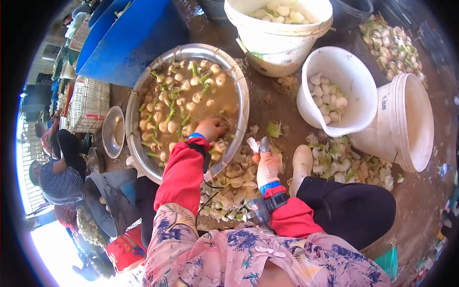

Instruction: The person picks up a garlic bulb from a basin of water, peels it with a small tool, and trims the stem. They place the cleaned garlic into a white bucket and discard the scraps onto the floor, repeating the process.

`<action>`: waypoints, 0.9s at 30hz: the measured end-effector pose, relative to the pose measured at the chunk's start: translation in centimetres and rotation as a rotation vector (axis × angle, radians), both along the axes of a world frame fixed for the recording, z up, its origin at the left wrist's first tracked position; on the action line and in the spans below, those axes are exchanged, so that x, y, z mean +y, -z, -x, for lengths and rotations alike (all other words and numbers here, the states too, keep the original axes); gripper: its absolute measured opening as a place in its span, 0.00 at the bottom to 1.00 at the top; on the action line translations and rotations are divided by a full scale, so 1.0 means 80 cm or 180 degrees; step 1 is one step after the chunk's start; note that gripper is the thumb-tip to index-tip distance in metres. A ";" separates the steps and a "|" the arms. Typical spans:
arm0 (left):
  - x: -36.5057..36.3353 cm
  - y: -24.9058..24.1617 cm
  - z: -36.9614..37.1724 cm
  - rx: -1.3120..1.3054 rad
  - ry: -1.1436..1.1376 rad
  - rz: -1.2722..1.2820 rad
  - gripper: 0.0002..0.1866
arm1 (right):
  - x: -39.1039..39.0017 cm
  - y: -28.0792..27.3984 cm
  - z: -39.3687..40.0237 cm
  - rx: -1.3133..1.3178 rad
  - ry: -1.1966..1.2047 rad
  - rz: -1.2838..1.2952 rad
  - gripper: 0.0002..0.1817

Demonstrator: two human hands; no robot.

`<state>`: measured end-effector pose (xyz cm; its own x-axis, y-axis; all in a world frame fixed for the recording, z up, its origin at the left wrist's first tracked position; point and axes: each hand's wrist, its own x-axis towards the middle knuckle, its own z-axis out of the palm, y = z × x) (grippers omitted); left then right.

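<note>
A wide metal basin (242,91) holds murky brown water with many pale bulbs (195,82), several with green stem stubs. My left hand (210,129), in a red sleeve, reaches over the basin's near side. Its fingers curl down among the bulbs at the water, and what they close on is hidden. Right of the basin, above the floor, my right hand (268,167) looks gloved and is closed on a short grey metal tool (264,144), perhaps a knife. A whitish scrap (253,144) shows beside that tool. Pale peelings (236,182) lie heaped below.
A white bucket of bulbs (277,45) stands behind, with an open white bucket (351,76) and a pale bucket (397,122) to the right. Blue tubs (134,43) rise at the back left. More peelings (339,162) cover the floor. Another person (62,179) sits at far left.
</note>
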<state>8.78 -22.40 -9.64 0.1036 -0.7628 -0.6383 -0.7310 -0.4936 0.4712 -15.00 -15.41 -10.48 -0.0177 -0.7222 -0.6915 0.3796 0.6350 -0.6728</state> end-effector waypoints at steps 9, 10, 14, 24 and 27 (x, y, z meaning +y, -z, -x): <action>0.165 -0.101 -0.006 0.3075 -0.3172 0.1084 0.13 | 0.023 -0.035 -0.041 0.0333 -0.0662 0.2042 0.22; 0.188 -0.108 0.003 0.3388 -0.3136 0.1058 0.14 | 0.026 -0.050 -0.048 0.0164 -0.1058 0.2135 0.24; 0.241 -0.131 0.050 0.3402 -0.2733 0.0953 0.30 | 0.039 -0.119 -0.047 -0.0519 -0.2100 0.0893 0.25; 0.270 -0.144 0.131 -0.1241 -0.1046 0.1651 0.32 | 0.082 -0.071 -0.070 0.0214 -0.2617 0.1507 0.26; 0.278 -0.136 0.125 -0.1420 -0.0632 0.1868 0.33 | 0.080 -0.101 -0.056 0.0195 -0.2544 0.1329 0.24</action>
<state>-1.22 -0.20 1.25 0.4272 -0.9042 0.0005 -0.8373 -0.3953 0.3777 -10.53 -8.99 -2.40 0.5689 -0.7268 -0.3848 -0.1140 0.3937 -0.9121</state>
